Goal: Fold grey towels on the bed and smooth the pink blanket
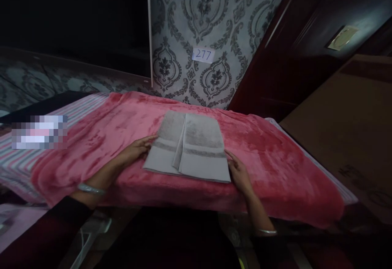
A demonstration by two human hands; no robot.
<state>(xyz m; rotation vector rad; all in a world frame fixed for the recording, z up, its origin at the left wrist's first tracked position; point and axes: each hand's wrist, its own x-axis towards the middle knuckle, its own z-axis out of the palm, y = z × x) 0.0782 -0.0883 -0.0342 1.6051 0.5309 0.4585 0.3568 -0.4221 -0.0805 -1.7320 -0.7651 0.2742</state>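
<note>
A grey towel (pixel 202 138) lies folded on the pink blanket (pixel 251 138), its two side panels meeting near the middle. A darker band crosses it above a paler lower hem. At the towel's left edge, the fingers of my left hand (pixel 139 150) are closed on the cloth. My right hand (pixel 240 173) grips the opposite edge near the lower right corner, fingers curled against it. Parts of the fingertips on both sides are hidden by the towel's edge.
A striped cloth (pixel 82 112) shows under the blanket at left, near a blurred patch. A large cardboard box (pixel 346 126) stands at right. Behind are a dark screen (pixel 76 20) and patterned wallpaper with a paper label (pixel 203 55) reading 277.
</note>
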